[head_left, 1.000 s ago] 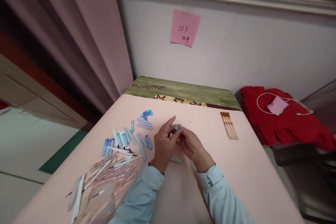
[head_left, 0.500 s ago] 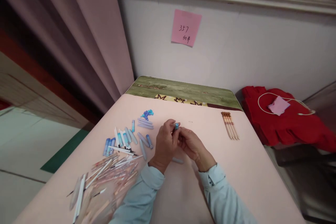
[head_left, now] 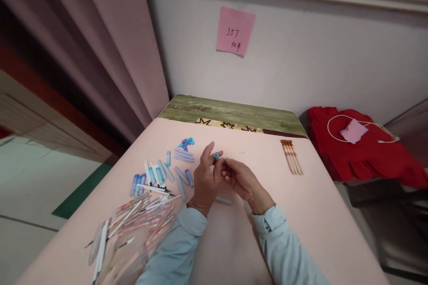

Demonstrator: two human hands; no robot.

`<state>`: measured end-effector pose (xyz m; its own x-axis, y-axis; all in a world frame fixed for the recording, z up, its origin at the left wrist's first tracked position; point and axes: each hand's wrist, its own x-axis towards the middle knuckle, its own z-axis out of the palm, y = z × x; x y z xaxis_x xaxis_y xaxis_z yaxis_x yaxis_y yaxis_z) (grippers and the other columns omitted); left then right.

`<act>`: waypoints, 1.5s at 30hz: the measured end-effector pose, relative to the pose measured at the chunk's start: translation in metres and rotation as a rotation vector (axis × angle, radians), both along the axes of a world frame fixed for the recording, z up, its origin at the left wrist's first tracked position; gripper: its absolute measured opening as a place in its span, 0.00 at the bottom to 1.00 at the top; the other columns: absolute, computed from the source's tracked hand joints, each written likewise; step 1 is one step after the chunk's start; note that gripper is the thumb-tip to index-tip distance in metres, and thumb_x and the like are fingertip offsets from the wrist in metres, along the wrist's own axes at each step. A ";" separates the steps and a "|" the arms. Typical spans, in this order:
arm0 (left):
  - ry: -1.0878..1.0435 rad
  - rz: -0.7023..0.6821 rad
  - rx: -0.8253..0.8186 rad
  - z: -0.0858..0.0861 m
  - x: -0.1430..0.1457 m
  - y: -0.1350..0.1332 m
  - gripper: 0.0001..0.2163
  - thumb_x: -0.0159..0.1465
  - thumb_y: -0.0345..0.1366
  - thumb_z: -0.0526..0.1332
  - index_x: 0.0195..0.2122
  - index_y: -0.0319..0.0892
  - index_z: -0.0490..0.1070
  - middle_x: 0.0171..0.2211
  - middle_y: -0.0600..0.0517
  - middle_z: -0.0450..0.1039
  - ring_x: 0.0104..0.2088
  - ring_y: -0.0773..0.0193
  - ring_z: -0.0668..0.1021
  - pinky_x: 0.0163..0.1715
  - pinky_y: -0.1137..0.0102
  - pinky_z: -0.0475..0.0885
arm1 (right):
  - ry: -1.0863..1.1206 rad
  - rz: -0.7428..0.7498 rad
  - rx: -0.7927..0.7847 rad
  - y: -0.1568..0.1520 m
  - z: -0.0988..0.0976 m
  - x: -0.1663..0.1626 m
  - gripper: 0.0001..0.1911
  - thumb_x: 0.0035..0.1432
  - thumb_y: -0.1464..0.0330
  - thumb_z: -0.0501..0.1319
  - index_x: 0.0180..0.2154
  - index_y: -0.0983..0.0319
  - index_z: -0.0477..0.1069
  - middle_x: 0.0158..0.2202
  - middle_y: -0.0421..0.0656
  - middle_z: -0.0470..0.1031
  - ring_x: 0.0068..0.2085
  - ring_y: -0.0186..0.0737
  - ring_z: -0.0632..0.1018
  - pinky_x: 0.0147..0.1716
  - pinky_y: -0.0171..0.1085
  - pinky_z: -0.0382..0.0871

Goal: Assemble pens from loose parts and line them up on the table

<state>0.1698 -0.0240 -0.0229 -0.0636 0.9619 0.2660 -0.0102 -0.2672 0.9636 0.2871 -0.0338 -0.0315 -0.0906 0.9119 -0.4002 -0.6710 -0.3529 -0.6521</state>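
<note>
My left hand and my right hand meet over the middle of the pink table. Between their fingertips they pinch a small pen part with a blue end. The left index finger sticks up beside it. A pale blue pen barrel lies on the table just under my hands. Left of them are scattered blue and white pen parts, and nearer me a heap of thin refills and clear tubes.
A bundle of brown pencil-like sticks lies at the far right of the table. A green patterned cloth covers the far end. A red cloth with a white cable sits to the right. A pink note hangs on the wall.
My hands have shifted slightly left with the blue-ended part. The left index finger, curled half a second ago, now points up again.
</note>
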 end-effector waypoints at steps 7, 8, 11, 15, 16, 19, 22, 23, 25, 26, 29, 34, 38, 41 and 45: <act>-0.208 0.060 -0.118 0.003 0.001 0.011 0.26 0.61 0.40 0.66 0.59 0.44 0.60 0.36 0.48 0.81 0.37 0.60 0.83 0.40 0.67 0.74 | -0.069 0.048 0.031 0.000 0.001 0.003 0.15 0.46 0.66 0.75 0.35 0.66 0.78 0.27 0.40 0.77 0.24 0.26 0.74 0.24 0.23 0.69; -0.257 0.066 -0.145 0.002 0.000 0.013 0.26 0.60 0.41 0.67 0.58 0.44 0.60 0.36 0.49 0.81 0.35 0.61 0.82 0.38 0.67 0.75 | -0.090 0.041 0.030 0.000 0.000 0.004 0.15 0.44 0.66 0.76 0.34 0.66 0.78 0.27 0.40 0.77 0.24 0.25 0.73 0.23 0.23 0.68; -0.443 0.068 -0.230 0.000 -0.002 0.020 0.25 0.58 0.43 0.69 0.53 0.43 0.63 0.38 0.48 0.80 0.31 0.65 0.81 0.35 0.68 0.75 | -0.153 0.021 0.022 0.000 0.000 0.007 0.17 0.41 0.65 0.77 0.32 0.66 0.77 0.25 0.40 0.76 0.22 0.25 0.72 0.21 0.23 0.66; -0.688 -0.012 -0.360 -0.005 -0.002 0.023 0.18 0.55 0.41 0.71 0.41 0.41 0.68 0.40 0.47 0.80 0.31 0.68 0.80 0.38 0.69 0.75 | -0.199 -0.039 0.032 0.001 0.004 0.017 0.17 0.42 0.62 0.77 0.32 0.65 0.78 0.26 0.39 0.77 0.23 0.26 0.73 0.21 0.24 0.66; -0.720 -0.039 -0.400 -0.006 -0.002 0.023 0.17 0.54 0.41 0.72 0.39 0.40 0.69 0.39 0.47 0.80 0.32 0.68 0.80 0.39 0.69 0.75 | -0.207 -0.063 0.037 0.001 0.006 0.020 0.18 0.42 0.62 0.76 0.32 0.64 0.78 0.27 0.39 0.77 0.23 0.26 0.73 0.22 0.25 0.67; -0.694 -0.102 -0.469 -0.010 0.001 0.021 0.18 0.53 0.41 0.73 0.39 0.40 0.68 0.36 0.47 0.80 0.30 0.67 0.79 0.36 0.69 0.75 | -0.261 -0.103 0.070 0.002 0.007 0.032 0.18 0.41 0.62 0.76 0.33 0.63 0.78 0.27 0.39 0.77 0.24 0.28 0.74 0.24 0.28 0.70; -0.461 -0.084 -0.384 -0.014 0.003 0.020 0.19 0.56 0.42 0.70 0.42 0.42 0.65 0.34 0.49 0.80 0.25 0.67 0.78 0.31 0.69 0.73 | -0.440 -0.141 0.118 0.003 0.001 0.046 0.19 0.39 0.62 0.75 0.34 0.63 0.77 0.27 0.40 0.78 0.26 0.31 0.75 0.28 0.32 0.72; -0.340 -0.075 -0.327 -0.016 0.002 0.019 0.18 0.57 0.42 0.69 0.42 0.43 0.65 0.31 0.51 0.80 0.24 0.67 0.77 0.31 0.70 0.72 | -0.538 -0.164 0.123 0.003 -0.002 0.050 0.17 0.40 0.62 0.74 0.33 0.63 0.77 0.25 0.39 0.77 0.25 0.32 0.75 0.28 0.33 0.71; -0.069 -0.085 -0.199 -0.021 0.000 0.019 0.13 0.59 0.42 0.67 0.41 0.44 0.66 0.28 0.54 0.78 0.26 0.65 0.78 0.31 0.70 0.71 | -0.789 -0.201 0.120 0.003 -0.009 0.059 0.13 0.42 0.62 0.71 0.30 0.62 0.75 0.21 0.38 0.75 0.23 0.34 0.74 0.27 0.34 0.68; 0.065 -0.106 -0.134 -0.023 -0.002 0.019 0.10 0.60 0.41 0.66 0.39 0.45 0.68 0.28 0.54 0.78 0.28 0.64 0.78 0.32 0.70 0.71 | -0.929 -0.205 0.121 0.003 -0.012 0.062 0.10 0.44 0.62 0.69 0.28 0.61 0.75 0.20 0.37 0.74 0.22 0.35 0.73 0.26 0.35 0.66; 0.346 -0.170 0.015 -0.028 -0.005 0.019 0.04 0.61 0.37 0.65 0.35 0.46 0.74 0.30 0.51 0.79 0.33 0.61 0.80 0.36 0.69 0.71 | -1.293 -0.174 0.164 0.002 -0.016 0.066 0.06 0.47 0.64 0.65 0.25 0.59 0.76 0.21 0.38 0.75 0.24 0.37 0.72 0.27 0.35 0.62; 0.269 -0.028 0.117 -0.023 -0.004 0.014 0.10 0.59 0.37 0.68 0.42 0.48 0.78 0.39 0.49 0.81 0.39 0.57 0.81 0.47 0.64 0.73 | -1.473 -0.141 0.245 0.001 -0.013 0.060 0.06 0.51 0.66 0.61 0.26 0.57 0.78 0.24 0.39 0.77 0.27 0.39 0.73 0.30 0.37 0.61; 0.160 0.018 0.104 -0.014 -0.003 0.009 0.19 0.59 0.36 0.68 0.52 0.48 0.74 0.43 0.48 0.81 0.44 0.57 0.82 0.52 0.63 0.73 | -1.414 -0.152 0.239 0.002 -0.013 0.057 0.07 0.50 0.66 0.61 0.31 0.58 0.78 0.25 0.39 0.77 0.27 0.39 0.73 0.30 0.36 0.63; 0.135 -0.020 0.117 -0.013 -0.003 0.007 0.17 0.61 0.35 0.66 0.52 0.47 0.72 0.43 0.48 0.82 0.46 0.58 0.82 0.52 0.64 0.72 | -1.319 -0.141 0.225 0.003 -0.015 0.056 0.09 0.49 0.64 0.62 0.32 0.59 0.78 0.26 0.39 0.77 0.27 0.38 0.73 0.29 0.36 0.63; 0.143 -0.062 0.147 -0.017 -0.002 0.007 0.14 0.64 0.34 0.63 0.52 0.45 0.70 0.46 0.46 0.81 0.49 0.58 0.81 0.54 0.62 0.72 | -1.231 -0.120 0.210 0.004 -0.016 0.056 0.12 0.51 0.62 0.62 0.35 0.60 0.79 0.26 0.40 0.77 0.26 0.38 0.73 0.28 0.35 0.64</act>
